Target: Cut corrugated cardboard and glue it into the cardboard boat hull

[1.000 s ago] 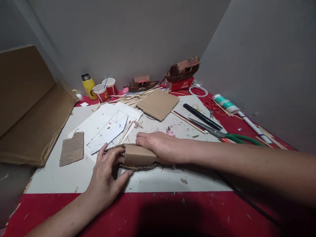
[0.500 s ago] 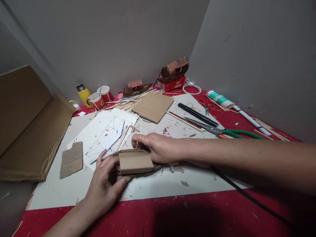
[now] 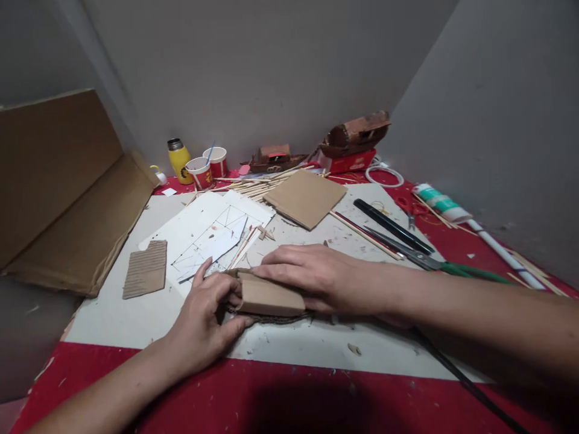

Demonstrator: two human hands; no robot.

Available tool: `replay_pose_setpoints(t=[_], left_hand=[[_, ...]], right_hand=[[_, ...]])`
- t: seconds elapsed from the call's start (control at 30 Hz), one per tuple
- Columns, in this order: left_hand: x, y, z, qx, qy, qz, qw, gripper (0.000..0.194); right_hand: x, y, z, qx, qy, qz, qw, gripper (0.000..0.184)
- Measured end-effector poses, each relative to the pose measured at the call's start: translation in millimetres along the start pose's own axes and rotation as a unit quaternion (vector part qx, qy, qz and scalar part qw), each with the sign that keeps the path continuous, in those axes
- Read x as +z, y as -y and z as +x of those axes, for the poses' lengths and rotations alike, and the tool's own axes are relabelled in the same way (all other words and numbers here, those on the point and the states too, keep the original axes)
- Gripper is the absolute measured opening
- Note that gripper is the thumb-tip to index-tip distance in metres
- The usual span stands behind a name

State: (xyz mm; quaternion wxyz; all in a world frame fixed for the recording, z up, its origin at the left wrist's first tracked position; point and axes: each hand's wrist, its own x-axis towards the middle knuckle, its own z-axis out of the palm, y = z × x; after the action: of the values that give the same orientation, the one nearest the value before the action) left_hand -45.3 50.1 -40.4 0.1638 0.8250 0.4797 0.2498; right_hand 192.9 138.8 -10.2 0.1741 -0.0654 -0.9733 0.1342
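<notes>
A small curved cardboard piece (image 3: 271, 296) lies on the white work board (image 3: 136, 313), with a darker corrugated strip under it. My left hand (image 3: 205, 316) grips its left end, thumb below and fingers curled over the top. Over its far side rests my right hand (image 3: 312, 274), fingers stretched out and pressing flat on the top edge. Both forearms reach in from the near edge.
Behind lie a drawn paper template (image 3: 212, 238), a ridged cardboard scrap (image 3: 146, 277), a square cardboard sheet (image 3: 304, 198), wooden sticks (image 3: 253, 184), scissors (image 3: 429, 260), a black knife (image 3: 391, 218), cups (image 3: 201, 172), a yellow bottle (image 3: 178, 160), model boats (image 3: 355, 134) and a big cardboard box (image 3: 63, 199).
My right hand has gone from pinching the far edge to lying flat over the piece. My left fingers curled tighter round the left end. The view shifted slightly.
</notes>
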Motion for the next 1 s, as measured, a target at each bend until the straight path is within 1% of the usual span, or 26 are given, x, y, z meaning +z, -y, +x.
replay_pose_setpoints(t=[0.07,0.17,0.23,0.27,0.3,0.33,0.37,0.4,0.43,0.47,0.57,0.63,0.7,0.77,0.9,1.0], left_hand=[[2.4,-1.7,-0.4,-0.004,-0.007,-0.010,1.000,0.024],[-0.2,-5.9,1.0,-0.017,-0.006,-0.028,0.999,0.024],[-9.5,-8.4,3.8,-0.038,0.017,-0.065,0.997,0.027],[-16.2,-8.9,5.8,-0.054,0.027,-0.099,0.993,0.031],[-23.6,-8.6,8.2,-0.075,0.027,-0.137,0.987,0.033],[-31.0,-7.5,11.1,-0.097,0.031,-0.175,0.979,0.031],[-37.5,-5.6,14.3,-0.121,0.010,-0.209,0.970,0.027],[-42.5,-2.9,18.0,-0.142,-0.001,-0.224,0.964,0.025],[-45.5,0.2,21.9,-0.149,0.000,-0.223,0.963,0.025],[-46.2,3.6,26.1,-0.154,0.017,-0.214,0.964,0.028],[-37.3,13.2,38.5,-0.166,0.117,-0.179,0.963,0.036],[-27.4,17.7,44.6,-0.160,0.152,-0.165,0.961,0.038],[-19.1,20.7,47.6,-0.148,0.156,-0.163,0.963,0.034],[-14.2,22.6,47.8,-0.142,0.143,-0.172,0.964,0.030],[-12.1,23.1,45.1,-0.158,0.124,-0.181,0.963,0.028],[-11.7,22.6,44.3,-0.153,0.118,-0.191,0.962,0.028]], right_hand=[[11.3,-2.7,3.9,-0.011,-0.020,-0.014,1.000,0.030],[20.3,-4.4,6.9,0.012,-0.028,0.004,1.000,0.020],[21.3,-3.7,7.3,0.030,-0.022,0.020,0.999,0.017],[20.9,-3.0,7.2,0.039,-0.019,0.024,0.999,0.016],[20.4,-2.2,7.2,0.050,-0.014,0.027,0.998,0.017],[19.9,-1.4,7.2,0.061,-0.007,0.029,0.998,0.018],[19.4,-0.8,7.4,0.070,-0.001,0.031,0.997,0.019],[19.1,-0.4,7.7,0.077,0.004,0.032,0.996,0.020],[18.8,-0.1,8.1,0.083,0.009,0.032,0.996,0.022],[18.5,0.1,8.6,0.086,0.014,0.033,0.996,0.023],[17.2,1.0,10.2,0.090,0.024,0.030,0.995,0.022],[16.0,2.4,11.2,0.095,0.029,0.025,0.995,0.019],[15.0,4.6,11.7,0.101,0.036,0.011,0.994,0.018],[14.8,7.0,11.3,0.101,0.040,-0.005,0.994,0.019],[15.1,9.9,9.7,0.095,0.030,-0.027,0.995,0.022],[14.4,9.5,11.1,0.103,0.037,-0.029,0.994,0.023]])
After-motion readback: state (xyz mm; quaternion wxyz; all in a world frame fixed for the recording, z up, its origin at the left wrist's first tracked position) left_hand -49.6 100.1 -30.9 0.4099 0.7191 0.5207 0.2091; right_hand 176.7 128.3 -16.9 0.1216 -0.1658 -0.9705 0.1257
